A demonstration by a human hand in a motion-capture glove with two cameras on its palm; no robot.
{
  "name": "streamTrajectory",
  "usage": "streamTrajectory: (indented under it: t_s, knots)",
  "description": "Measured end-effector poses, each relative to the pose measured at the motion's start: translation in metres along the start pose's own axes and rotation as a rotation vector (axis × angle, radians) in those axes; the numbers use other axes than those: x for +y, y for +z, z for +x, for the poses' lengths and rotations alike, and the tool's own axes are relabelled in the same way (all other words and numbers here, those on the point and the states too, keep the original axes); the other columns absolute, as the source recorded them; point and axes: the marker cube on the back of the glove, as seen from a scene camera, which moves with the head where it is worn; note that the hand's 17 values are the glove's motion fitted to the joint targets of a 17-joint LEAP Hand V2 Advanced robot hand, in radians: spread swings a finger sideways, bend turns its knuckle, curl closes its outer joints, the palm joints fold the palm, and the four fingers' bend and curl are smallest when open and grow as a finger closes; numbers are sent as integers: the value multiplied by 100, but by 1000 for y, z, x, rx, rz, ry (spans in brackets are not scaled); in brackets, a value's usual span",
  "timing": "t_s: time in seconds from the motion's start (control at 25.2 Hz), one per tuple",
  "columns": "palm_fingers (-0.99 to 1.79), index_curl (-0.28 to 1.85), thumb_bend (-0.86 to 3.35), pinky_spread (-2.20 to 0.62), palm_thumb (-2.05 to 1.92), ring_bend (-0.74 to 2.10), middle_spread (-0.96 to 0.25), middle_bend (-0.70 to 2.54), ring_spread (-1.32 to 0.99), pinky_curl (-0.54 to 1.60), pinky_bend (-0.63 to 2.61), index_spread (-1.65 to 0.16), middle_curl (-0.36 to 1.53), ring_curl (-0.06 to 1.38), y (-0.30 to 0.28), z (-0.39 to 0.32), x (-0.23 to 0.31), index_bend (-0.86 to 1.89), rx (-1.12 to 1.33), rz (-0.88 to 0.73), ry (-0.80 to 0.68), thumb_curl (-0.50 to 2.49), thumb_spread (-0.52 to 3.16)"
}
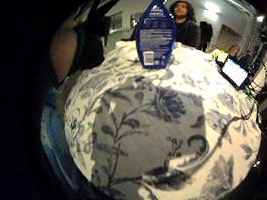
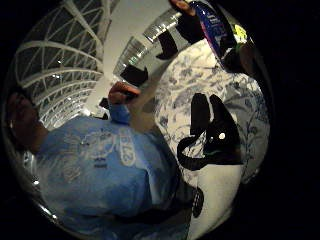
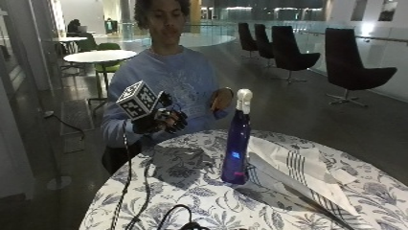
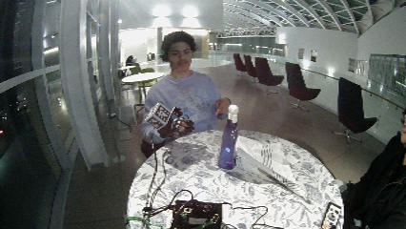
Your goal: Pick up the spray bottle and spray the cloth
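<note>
A tall blue spray bottle [image 3: 236, 143] with a white trigger head stands upright near the middle of the round table [image 3: 191, 191]. A white cloth with dark stripes [image 3: 300, 167] lies spread just beside it, reaching toward the table's right side. My gloved right hand [image 3: 161, 120] hovers above the table's far left edge, well apart from the bottle. Its fingers are loosely curled and hold nothing. The little finger side palm view looks across the floral tablecloth at the bottle [image 1: 156, 32], with the cloth [image 1: 125, 51] at its base. The bare left hand [image 3: 221, 100] is raised behind the bottle.
A black device with cables [image 4: 197, 212] sits at the table's near edge, and its cables [image 3: 130, 191] trail across the left side. A lit screen [image 1: 234, 72] lies near the opposite rim. Dark chairs [image 3: 357, 72] stand on the floor behind.
</note>
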Motion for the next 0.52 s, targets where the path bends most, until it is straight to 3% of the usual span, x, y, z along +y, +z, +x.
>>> streamTrajectory:
  t_s: [0.52]
  knots:
    - [71, 24, 37, 16, 60, 29, -2, 34, 3, 21, 24, -30, 24, 22, 33, -10, -13, 17, 2, -174, 19, 21, 95]
